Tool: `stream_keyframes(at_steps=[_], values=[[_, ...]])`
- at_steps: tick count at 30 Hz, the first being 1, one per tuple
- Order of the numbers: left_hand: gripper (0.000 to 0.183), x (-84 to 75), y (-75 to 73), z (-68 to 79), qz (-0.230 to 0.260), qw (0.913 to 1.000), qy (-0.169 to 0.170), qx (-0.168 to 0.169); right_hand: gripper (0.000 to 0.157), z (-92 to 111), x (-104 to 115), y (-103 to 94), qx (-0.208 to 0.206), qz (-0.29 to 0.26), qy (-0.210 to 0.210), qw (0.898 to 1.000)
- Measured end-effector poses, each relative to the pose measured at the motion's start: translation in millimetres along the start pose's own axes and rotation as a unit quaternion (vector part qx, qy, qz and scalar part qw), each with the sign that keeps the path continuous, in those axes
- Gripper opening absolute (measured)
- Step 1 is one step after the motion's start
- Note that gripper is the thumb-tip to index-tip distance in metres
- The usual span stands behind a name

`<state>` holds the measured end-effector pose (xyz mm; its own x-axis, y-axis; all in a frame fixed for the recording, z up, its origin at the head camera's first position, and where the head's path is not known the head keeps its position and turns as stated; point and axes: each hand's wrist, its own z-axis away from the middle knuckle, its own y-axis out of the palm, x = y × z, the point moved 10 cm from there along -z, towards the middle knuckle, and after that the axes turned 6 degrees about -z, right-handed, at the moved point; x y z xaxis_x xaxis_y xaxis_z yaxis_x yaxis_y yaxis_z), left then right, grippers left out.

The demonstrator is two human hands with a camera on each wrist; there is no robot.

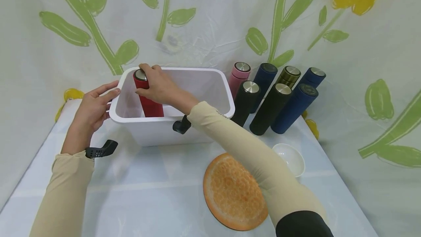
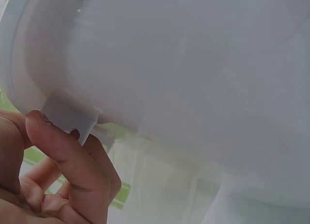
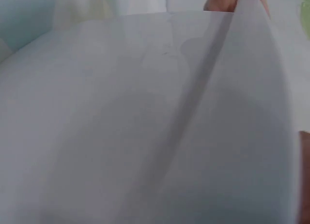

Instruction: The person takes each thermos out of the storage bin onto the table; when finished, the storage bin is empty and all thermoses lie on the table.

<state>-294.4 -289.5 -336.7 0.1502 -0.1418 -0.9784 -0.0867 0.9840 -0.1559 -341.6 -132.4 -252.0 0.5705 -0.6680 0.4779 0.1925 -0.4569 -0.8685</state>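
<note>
A white plastic bin (image 1: pixel 171 134) stands at the back of the table. My left hand (image 1: pixel 93 109) grips its left end, with thumb and fingers at the rim; in the left wrist view the fingers curl about a small tab (image 2: pixel 70 120) under the rim. Inside the bin, toward its left side, a red vacuum flask (image 1: pixel 152 108) with a silver-topped lid leans slightly. My right hand (image 1: pixel 161 85) reaches over the front rim and holds this flask near its top. In the right wrist view the bin wall (image 3: pixel 121 98) hides most of the flask and hand.
Right of the bin stand several flasks: a pink one (image 1: pixel 238 78), black ones such as this front one (image 1: pixel 270 109), blue ones (image 1: pixel 294 109) and a bronze-topped one (image 1: pixel 289 76). Nearer lie a small white bowl (image 1: pixel 291 156) and a round bread-patterned mat (image 1: pixel 231 196), partly under my right arm.
</note>
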Motion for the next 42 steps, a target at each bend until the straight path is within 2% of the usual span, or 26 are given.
stream_keyframes(at_steps=[4, 13, 23, 27, 32, 38, 42], values=[[0.07, -1.5, 2.4, -0.6, -0.002, 1.0, 0.006, -0.001, 0.066, 1.2, -0.8, -5.1, -0.013, -0.016, -0.022, 1.0], [0.071, 1.8, 14.1, -9.3, -0.048, 0.9988, -0.001, 0.002, 0.065, 19.6, -13.3, -17.9, -0.044, -0.052, -0.042, 0.997], [0.07, 5.2, 4.6, -7.8, -0.013, 0.9999, 0.0, 0.003, 0.069, 62.8, -1.7, -45.8, -0.112, -0.089, -0.074, 0.987], [0.07, 5.2, 2.1, -6.3, -0.003, 1.0, 0.003, 0.004, 0.068, 84.4, 3.7, -58.6, -0.151, -0.114, -0.11, 0.976], [0.072, 5.8, -1.0, -4.0, -0.001, 1.0, 0.006, 0.001, 0.069, 111.2, 10.1, -74.8, -0.205, -0.139, -0.173, 0.953], [0.072, 5.0, -5.4, -1.3, 0.015, 0.9998, 0.007, -0.003, 0.068, 135.9, 14.3, -88.3, -0.24, -0.15, -0.219, 0.934], [0.071, 1.6, -3.7, 0.1, 0.01, 0.9999, 0.012, -0.006, 0.067, 153.0, 17.4, -101.5, -0.265, -0.15, -0.246, 0.92]])
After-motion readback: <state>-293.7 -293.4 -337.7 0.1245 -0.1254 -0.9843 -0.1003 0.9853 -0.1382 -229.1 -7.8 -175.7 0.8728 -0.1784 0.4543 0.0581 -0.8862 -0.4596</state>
